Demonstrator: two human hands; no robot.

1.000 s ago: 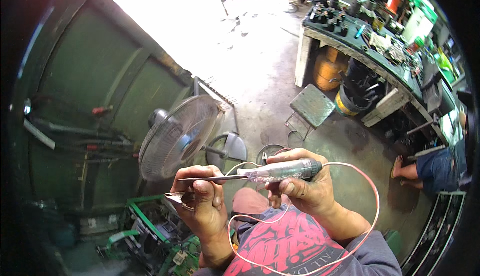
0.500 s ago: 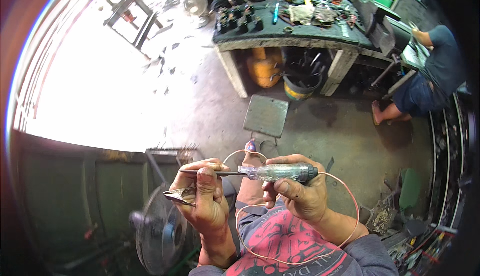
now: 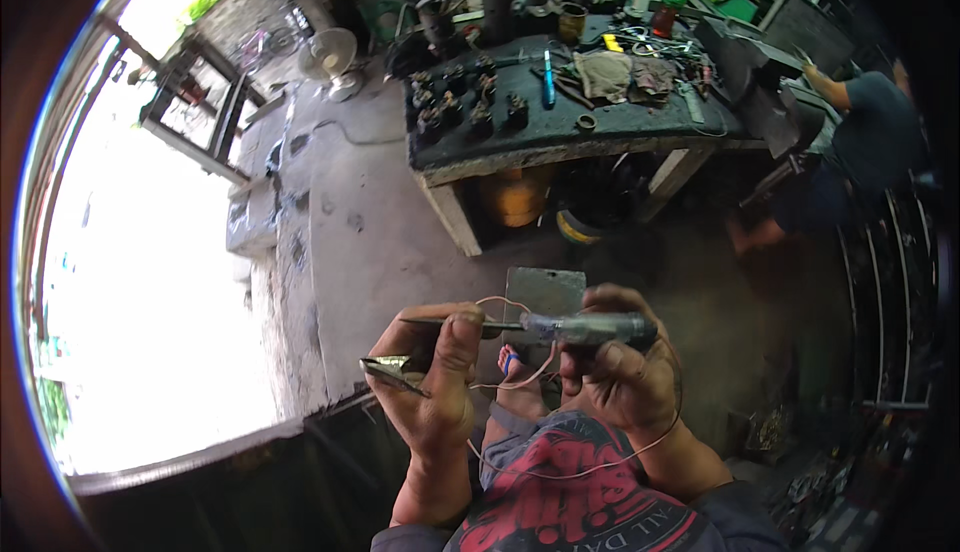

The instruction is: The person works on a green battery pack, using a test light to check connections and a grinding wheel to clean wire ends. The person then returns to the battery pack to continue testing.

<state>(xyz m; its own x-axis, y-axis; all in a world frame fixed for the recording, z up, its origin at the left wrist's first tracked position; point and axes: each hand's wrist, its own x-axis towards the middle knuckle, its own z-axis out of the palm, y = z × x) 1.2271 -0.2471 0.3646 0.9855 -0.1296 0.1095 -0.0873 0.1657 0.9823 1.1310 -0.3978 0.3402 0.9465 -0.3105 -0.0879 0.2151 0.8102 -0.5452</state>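
A test light (image 3: 600, 328) with a clear handle, dark end cap and thin metal probe lies level between my hands. My right hand (image 3: 635, 392), fingers wrapped around its handle, holds the capped end. My left hand (image 3: 445, 392) pinches the thin probe between thumb and fingers. A metal alligator clip (image 3: 395, 372) also sits in the left hand, its jaws pointing out to the left. A thin pinkish wire (image 3: 525, 383) loops below the tool, in front of my shirt. Where the wire joins the clip is hidden by my fingers.
A small square stool (image 3: 545, 290) stands just beyond my hands. Farther off, a black-topped workbench (image 3: 450, 142) carries several dark parts, rags (image 3: 605, 77) and tools. A person (image 3: 875, 132) works at the right. A fan (image 3: 328, 57) stands at the back left.
The view has shifted, showing more of the bright doorway side and the bench top. Both hands and the test light sit slightly farther right and higher; the grip looks the same.
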